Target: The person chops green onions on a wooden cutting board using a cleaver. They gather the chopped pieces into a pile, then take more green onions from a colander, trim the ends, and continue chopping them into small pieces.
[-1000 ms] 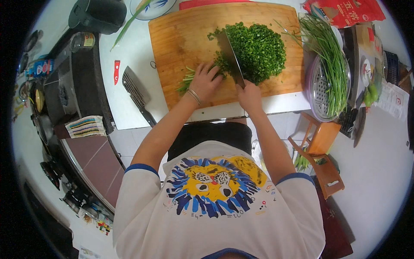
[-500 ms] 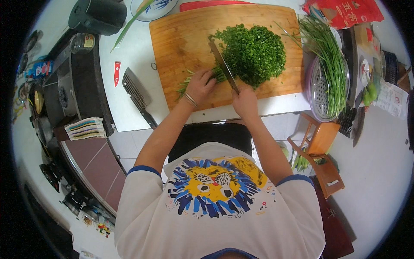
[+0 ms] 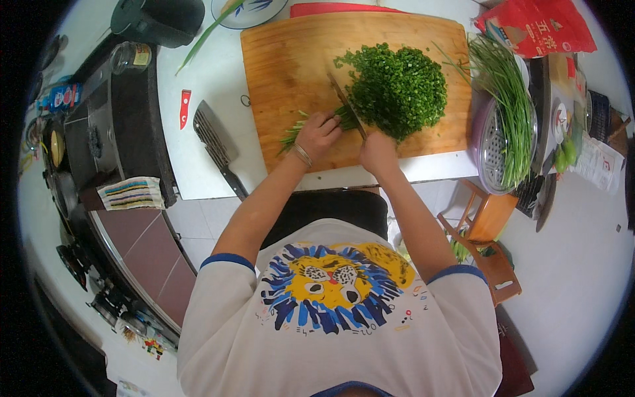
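Observation:
My right hand is closed around the handle of a kitchen knife, whose blade slants up and left across the wooden cutting board. Beside the blade, my left hand presses a bunch of green chives against the board, its fingers bent over the stalks close to the knife. The cut end of the bunch meets the blade. A large heap of finely chopped chives lies just right of the knife.
Whole chives lie over a colander at the right. A slotted cleaver and a red-handled tool rest left of the board. Behind are a dark pot, a plate and a red package. A wooden chair stands lower right.
The whole view has shifted slightly, so the board and heap appear a little further right and lower. The knife blade shows narrower, more edge-on. Both hands keep their holds.

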Available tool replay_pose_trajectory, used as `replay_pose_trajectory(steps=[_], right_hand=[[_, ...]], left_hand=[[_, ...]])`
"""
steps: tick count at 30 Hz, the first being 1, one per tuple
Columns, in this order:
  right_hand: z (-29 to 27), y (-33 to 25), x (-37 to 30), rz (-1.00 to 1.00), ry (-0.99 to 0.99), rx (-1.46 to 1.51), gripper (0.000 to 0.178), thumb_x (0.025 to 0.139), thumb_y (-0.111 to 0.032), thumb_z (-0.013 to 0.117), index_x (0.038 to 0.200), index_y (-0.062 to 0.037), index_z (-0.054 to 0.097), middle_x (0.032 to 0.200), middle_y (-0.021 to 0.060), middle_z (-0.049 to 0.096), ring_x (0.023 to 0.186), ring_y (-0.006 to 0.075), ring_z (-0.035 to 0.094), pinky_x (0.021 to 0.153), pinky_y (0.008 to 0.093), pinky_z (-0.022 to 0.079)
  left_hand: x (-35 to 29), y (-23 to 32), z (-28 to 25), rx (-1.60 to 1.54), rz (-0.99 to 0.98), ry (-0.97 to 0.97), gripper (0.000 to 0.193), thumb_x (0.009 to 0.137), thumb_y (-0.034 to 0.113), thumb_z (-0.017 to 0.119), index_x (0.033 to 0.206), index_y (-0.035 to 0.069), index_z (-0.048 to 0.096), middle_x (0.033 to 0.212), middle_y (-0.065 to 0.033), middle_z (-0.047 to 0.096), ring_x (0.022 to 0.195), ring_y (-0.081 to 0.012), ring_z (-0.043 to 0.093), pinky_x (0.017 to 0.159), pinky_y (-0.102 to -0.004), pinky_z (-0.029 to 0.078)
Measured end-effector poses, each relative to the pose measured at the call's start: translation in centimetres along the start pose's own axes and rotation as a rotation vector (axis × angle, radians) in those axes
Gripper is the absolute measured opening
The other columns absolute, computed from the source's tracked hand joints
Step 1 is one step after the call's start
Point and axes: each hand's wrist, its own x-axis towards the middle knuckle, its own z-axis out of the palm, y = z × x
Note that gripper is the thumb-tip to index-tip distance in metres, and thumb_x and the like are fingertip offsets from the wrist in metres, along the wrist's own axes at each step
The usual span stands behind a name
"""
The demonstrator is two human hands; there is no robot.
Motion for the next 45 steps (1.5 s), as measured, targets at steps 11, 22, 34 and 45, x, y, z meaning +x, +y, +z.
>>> replay_pose_trajectory(steps=[11, 22, 34, 45], right_hand=[[-0.5, 0.4, 0.1, -0.132, 0.282, 0.153, 0.020, 0.085, -0.018, 0.054, 0.085, 0.0006, 0.061, 0.077, 0.0249, 0.063, 0.075, 0.0408, 0.063, 0.067, 0.0489, 0.050], [1.2, -0.4, -0.4, -0.040, 0.096, -0.109, 0.015, 0.082, -0.010, 0.052, 0.081, 0.0001, 0.063, 0.078, 0.0243, 0.064, 0.076, 0.0396, 0.063, 0.067, 0.0482, 0.051], [-0.8, -1.3, -1.4, -0.033, 0.175, 0.085, 0.022, 0.085, -0.019, 0.054, 0.084, 0.0014, 0.060, 0.079, 0.0252, 0.063, 0.078, 0.0414, 0.063, 0.070, 0.0500, 0.049], [0.2, -2.6, 0.7, -0.020, 0.066, -0.060, 0.017, 0.079, -0.011, 0.057, 0.089, 0.0018, 0.061, 0.083, 0.0261, 0.064, 0.080, 0.0419, 0.062, 0.073, 0.0491, 0.050]], left_hand=[[0.2, 0.2, -0.1, -0.003, -0.060, -0.015, 0.020, 0.063, 0.003, 0.070, 0.082, 0.001, 0.065, 0.098, -0.0109, 0.062, 0.097, -0.0277, 0.057, 0.082, -0.0390, 0.052], [-0.4, 0.2, 0.2, 0.001, -0.033, -0.015, 0.018, 0.060, 0.006, 0.062, 0.078, 0.003, 0.059, 0.094, -0.0112, 0.059, 0.090, -0.0287, 0.055, 0.079, -0.0418, 0.050], [-0.6, 0.2, 0.7, 0.005, -0.042, 0.022, 0.022, 0.063, 0.004, 0.069, 0.084, 0.003, 0.064, 0.097, -0.0108, 0.062, 0.096, -0.0305, 0.057, 0.080, -0.0409, 0.052], [-0.4, 0.1, 0.3, -0.011, -0.034, 0.003, 0.021, 0.060, 0.007, 0.062, 0.081, 0.003, 0.059, 0.099, -0.0129, 0.058, 0.098, -0.0331, 0.054, 0.083, -0.0438, 0.049]])
